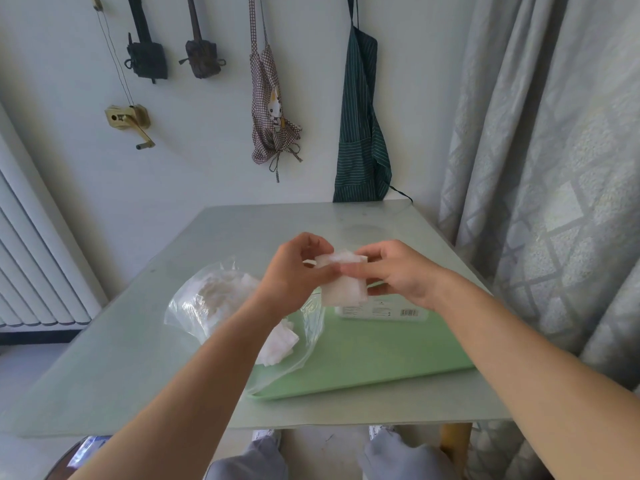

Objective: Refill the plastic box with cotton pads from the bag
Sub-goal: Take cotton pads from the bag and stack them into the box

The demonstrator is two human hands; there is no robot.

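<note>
Pale grey-green, the surface (145,368) spreads under everything, and on it lies a light green tray (374,355). The clear bag (194,303) slumps across the tray's left edge, loose cotton pads (280,344) still spilling inside it. The plastic box (381,311) sits on the tray's far right part, its labelled side facing me, lying long-ways left to right; I cannot tell from here whether its top is open.

Above the tray I hold a stack of pads (343,287) between both grips. My left hand (294,271) pinches the stack's left edge, fingers closed on it; my right hand (398,271) clamps the right edge from the other side.

The stack hangs just above and slightly left of the box, almost over its near-left end. My right hand is nearer the box, so I judge the drop goes down and a little rightward.
</note>
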